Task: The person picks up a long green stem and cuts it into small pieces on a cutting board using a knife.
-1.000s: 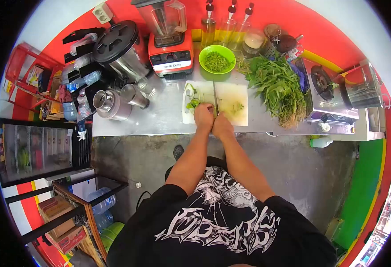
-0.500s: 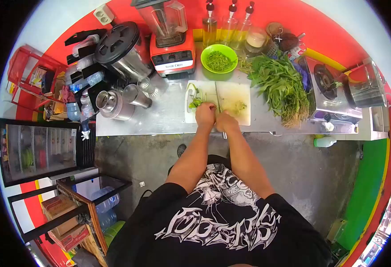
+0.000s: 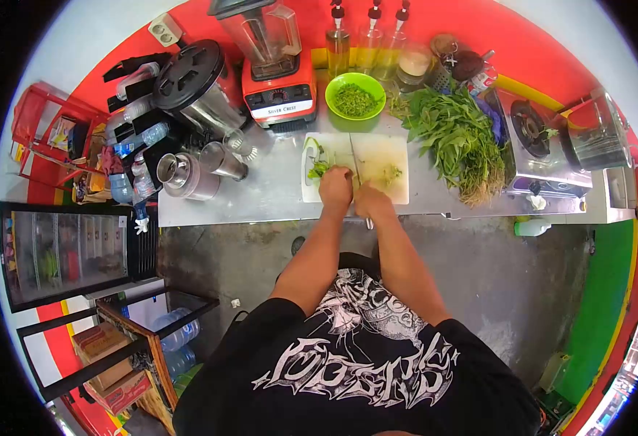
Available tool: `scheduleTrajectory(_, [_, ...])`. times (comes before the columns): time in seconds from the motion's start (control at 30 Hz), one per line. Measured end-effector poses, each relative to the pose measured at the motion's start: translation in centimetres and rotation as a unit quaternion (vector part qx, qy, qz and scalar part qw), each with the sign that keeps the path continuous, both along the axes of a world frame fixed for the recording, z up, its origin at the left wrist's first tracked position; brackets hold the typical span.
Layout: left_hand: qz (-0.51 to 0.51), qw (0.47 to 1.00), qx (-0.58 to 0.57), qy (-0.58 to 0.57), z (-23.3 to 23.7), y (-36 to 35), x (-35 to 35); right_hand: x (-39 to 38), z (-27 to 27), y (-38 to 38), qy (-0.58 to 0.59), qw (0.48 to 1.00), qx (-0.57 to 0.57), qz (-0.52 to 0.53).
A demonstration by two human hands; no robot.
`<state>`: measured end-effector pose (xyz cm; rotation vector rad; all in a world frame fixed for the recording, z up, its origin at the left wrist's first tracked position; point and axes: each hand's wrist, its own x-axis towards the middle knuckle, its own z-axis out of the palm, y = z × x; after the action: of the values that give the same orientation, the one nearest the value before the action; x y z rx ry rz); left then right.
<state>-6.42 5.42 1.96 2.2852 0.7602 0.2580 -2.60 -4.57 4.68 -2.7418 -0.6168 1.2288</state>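
My right hand (image 3: pixel 373 202) is wrapped round a knife (image 3: pixel 356 156), its blade pointing away from me across the white cutting board (image 3: pixel 399 149). Just left of the blade, my left hand (image 3: pixel 335 187) is closed with curled fingers on leafy greens (image 3: pixel 319 168), whose leaves and stems stick out to its left. Small chopped green bits (image 3: pixel 391 174) lie on the board right of the knife. Behind the board stands a lime-green bowl (image 3: pixel 353 124) holding finely chopped greens. My fingers hide the ends of the stems near the blade.
A large bunch of leafy greens with roots (image 3: pixel 453 138) lies right of the board, beside a gas stove (image 3: pixel 551 163). A red blender (image 3: pixel 280 94), metal cups (image 3: pixel 223 161) and pump bottles (image 3: pixel 338 54) stand behind and left. The steel table's front edge (image 3: pixel 261 216) is near me.
Both hands stay at the board, with the knife and greens still held. The left fingers shift slightly. The whole view has tilted a little.
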Motion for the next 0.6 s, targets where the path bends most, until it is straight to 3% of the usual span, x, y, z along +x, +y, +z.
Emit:
scheduleTrajectory(0.07, [-0.003,0.999,0.004,0.040,0.2,0.0,0.2,0.0,-0.5,0.0,0.011,0.998,-0.037,0.045])
scheduleTrajectory(0.13, [-0.003,0.999,0.008,0.032,0.2,-0.1,0.3,-0.2,1.5,0.0,0.016,0.998,-0.033,-0.058])
scheduleTrajectory(0.17, [-0.004,1.000,0.012,0.024,0.2,-0.2,0.2,0.0,2.0,-0.2,0.018,0.998,-0.035,-0.056])
scheduleTrajectory(0.37, [-0.018,0.999,0.033,0.027,-0.9,0.0,0.5,0.3,3.2,-0.1,0.040,0.996,-0.055,0.064])
scheduleTrajectory(0.43, [-0.012,0.999,0.023,0.020,0.0,-0.1,0.3,-0.4,2.5,0.4,-0.022,0.997,-0.030,-0.067])
scheduleTrajectory(0.6, [-0.009,0.999,0.013,0.045,0.9,-0.1,0.3,0.2,2.9,-0.1,-0.027,0.998,-0.012,-0.048])
